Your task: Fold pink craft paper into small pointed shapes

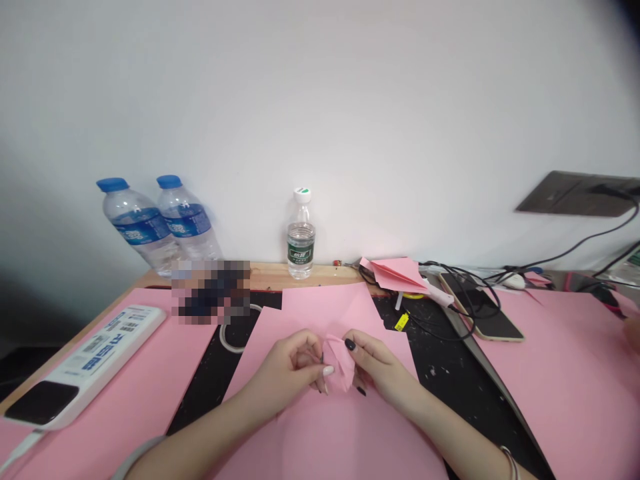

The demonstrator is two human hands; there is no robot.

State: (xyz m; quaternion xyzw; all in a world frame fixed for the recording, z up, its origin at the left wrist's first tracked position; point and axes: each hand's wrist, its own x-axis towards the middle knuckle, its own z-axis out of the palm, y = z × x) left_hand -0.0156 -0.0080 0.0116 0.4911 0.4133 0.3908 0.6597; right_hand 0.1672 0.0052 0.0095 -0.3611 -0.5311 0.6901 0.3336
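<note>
A small folded piece of pink paper [341,368] is held up between my two hands, above large pink sheets [320,427] lying on the black mat. My left hand [299,363] pinches its left edge between thumb and fingers. On the right side, my right hand [374,365] grips the same piece, thumb on the near face and fingers partly behind it. The paper shows creases and a raised fold at its top.
Two blue-capped bottles [187,220] lean at the back left, and a small bottle [301,240] stands at the back. A white power bank [100,360] lies left. Folded pink paper [397,273], black cables and a phone [483,307] are right. Another person's hand [631,333] shows far right.
</note>
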